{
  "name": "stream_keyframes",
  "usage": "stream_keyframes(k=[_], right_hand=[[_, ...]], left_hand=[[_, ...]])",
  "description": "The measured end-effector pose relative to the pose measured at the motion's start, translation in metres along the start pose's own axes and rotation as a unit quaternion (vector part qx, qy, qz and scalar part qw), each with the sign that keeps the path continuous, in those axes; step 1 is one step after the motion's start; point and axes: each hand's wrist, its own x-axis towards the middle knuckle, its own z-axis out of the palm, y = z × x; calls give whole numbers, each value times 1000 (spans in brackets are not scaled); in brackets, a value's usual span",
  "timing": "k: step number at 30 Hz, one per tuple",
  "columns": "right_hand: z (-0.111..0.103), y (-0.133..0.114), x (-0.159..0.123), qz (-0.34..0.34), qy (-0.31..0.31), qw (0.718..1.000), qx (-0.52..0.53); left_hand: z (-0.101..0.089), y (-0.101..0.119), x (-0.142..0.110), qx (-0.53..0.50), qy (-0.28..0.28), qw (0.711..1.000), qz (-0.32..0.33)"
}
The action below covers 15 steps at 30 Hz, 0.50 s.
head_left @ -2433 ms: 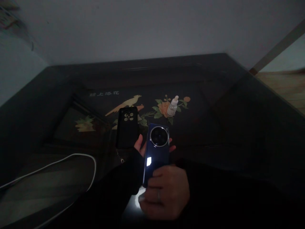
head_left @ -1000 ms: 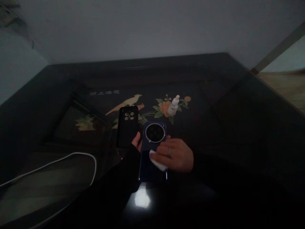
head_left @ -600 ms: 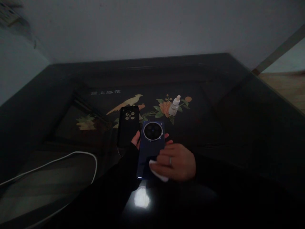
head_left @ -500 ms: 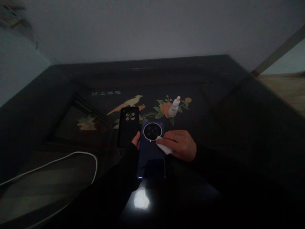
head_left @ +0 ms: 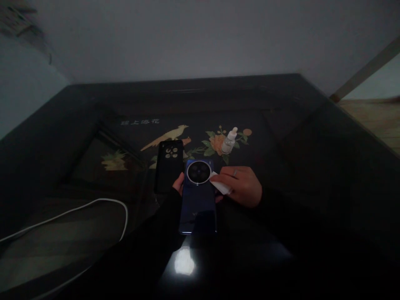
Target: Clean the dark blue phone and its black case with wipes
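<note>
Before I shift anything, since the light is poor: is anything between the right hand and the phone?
Yes: the white cloth or tissue the right hand holds, at the right edge of the phone beside the camera. The left hand has fingers lower on that edge. The black case and bottle are outside that gap.

The one view looks from the person's head, above the near side of the table [head_left: 290,137], forward and down. It sits near the left hand [head_left: 178,183] and right hand [head_left: 246,187], yet wide enough to take in the table's far edge, both far corners, the wall [head_left: 187,37] behind and floor [head_left: 375,121] beyond the right edge.
</note>
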Motion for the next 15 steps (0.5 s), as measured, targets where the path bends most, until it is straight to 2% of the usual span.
stream_keyframes(k=[1,5,7,11,15], right_hand=[[0,-2,0,-9,0,1000,-2],[0,-22,3,-123,-2,992,-7],[0,-23,3,-126,-19,992,-7],[0,-2,-1,-2,-46,999,-3],[1,14,-4,133,-38,990,-10]], left_hand=[[-1,0,0,0,4,1000,8],[7,-3,0,2,0,1000,14],[11,-3,-2,6,3,1000,10],[12,0,-6,-10,33,999,3],[7,-1,-4,-31,-42,998,-29]])
